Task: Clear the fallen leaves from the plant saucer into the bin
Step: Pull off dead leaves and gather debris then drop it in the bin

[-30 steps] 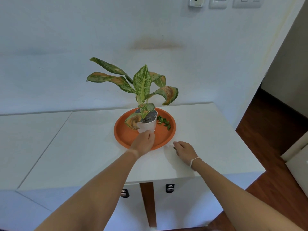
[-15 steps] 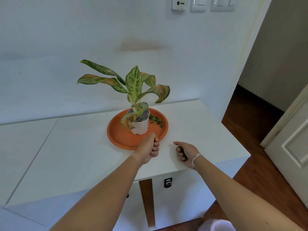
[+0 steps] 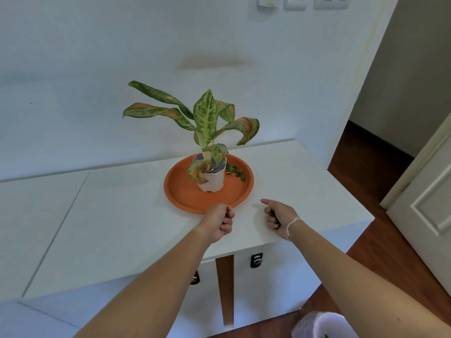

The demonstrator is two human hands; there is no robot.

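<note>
An orange plant saucer (image 3: 185, 191) sits on the white cabinet top, with a white pot (image 3: 212, 180) holding a leafy plant in it. A small heap of green fallen leaves (image 3: 236, 172) lies in the saucer to the right of the pot. My left hand (image 3: 218, 222) is a fist just off the saucer's front rim, with a small dark leaf bit pinched between thumb and fingers. My right hand (image 3: 278, 215) hovers to the right of it over the cabinet top, fingers curled around green leaf pieces. The bin (image 3: 322, 324), lined with a white bag, stands on the floor at the lower right.
The white cabinet top (image 3: 122, 215) runs left along the wall and ends at its right edge near a doorway. A white door (image 3: 429, 191) stands on the right over wooden floor (image 3: 380, 254). Wall switches (image 3: 295, 2) sit high above the plant.
My left hand has pulled back from the pot's base to the saucer's front rim and closed into a fist. My right hand lifted and curled shut. The view swung right, bringing the bin into sight.
</note>
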